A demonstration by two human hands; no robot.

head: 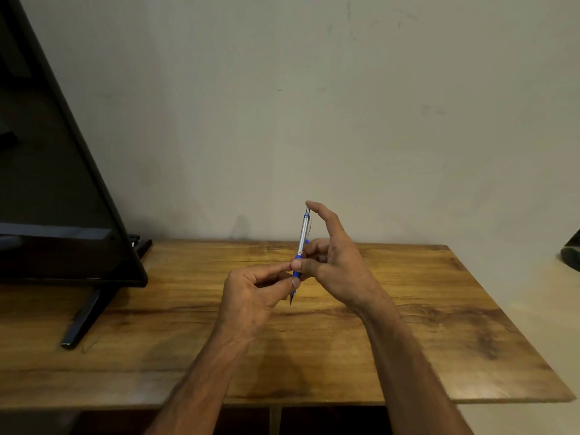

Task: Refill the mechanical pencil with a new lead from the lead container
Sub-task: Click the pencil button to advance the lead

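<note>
A mechanical pencil (303, 236) with a silver barrel and a blue grip stands almost upright above the wooden table, tip down. My right hand (337, 262) holds it at the blue grip with thumb and middle fingers, and its index finger rests on the top button. My left hand (251, 293) pinches the lower part of the pencil near the tip with thumb and forefinger. No lead container shows in the head view.
The wooden table (408, 340) runs up to a plain wall. A large black monitor (53, 183) on a stand (84, 318) occupies the left side. A dark object (571, 252) sits at the right edge.
</note>
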